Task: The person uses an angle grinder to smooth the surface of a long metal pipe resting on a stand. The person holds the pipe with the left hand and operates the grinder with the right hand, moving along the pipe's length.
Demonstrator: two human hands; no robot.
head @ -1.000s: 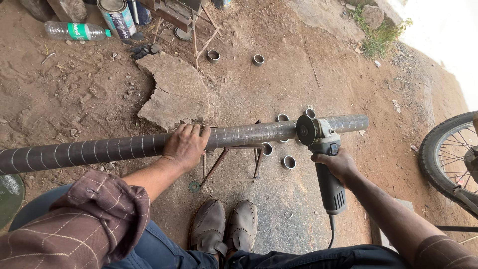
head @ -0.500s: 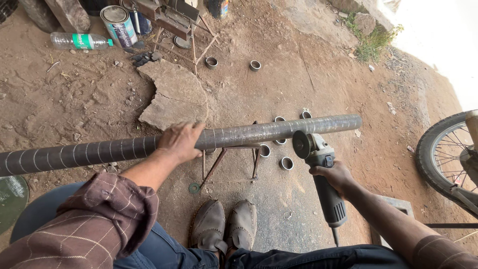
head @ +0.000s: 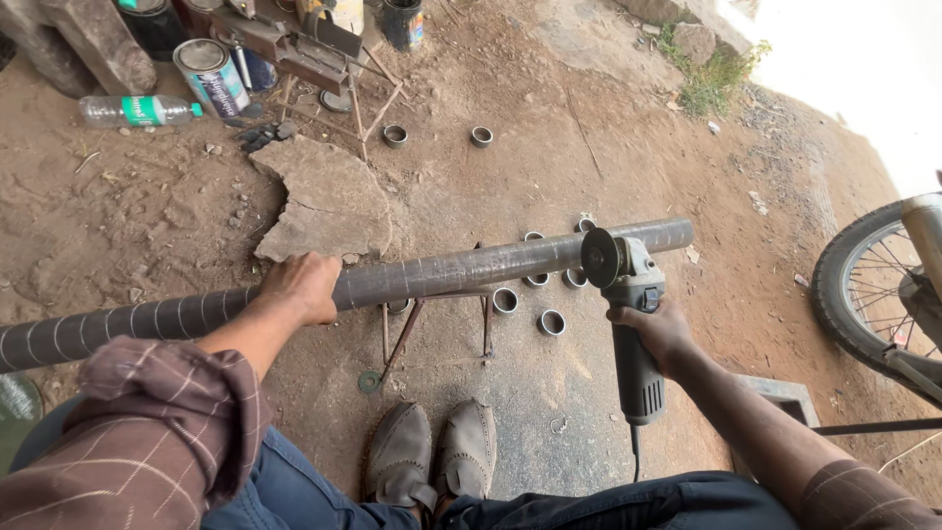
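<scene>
the long steel pipe (head: 471, 267) lies across a low metal stand (head: 432, 319) in front of us, over the dirt floor. our left hand (head: 299, 285) is clamped over the pipe near its middle; our right hand (head: 657, 329) is wrapped around the angle grinder (head: 628, 314), its disc (head: 599, 258) at the pipe near the far end. we judge a clean cut needs the pipe pinned still and the disc square to it. cut rings (head: 551, 321) lie below. behind, a lidded tin (head: 208, 77) and a near-empty plastic bottle (head: 137, 110).
</scene>
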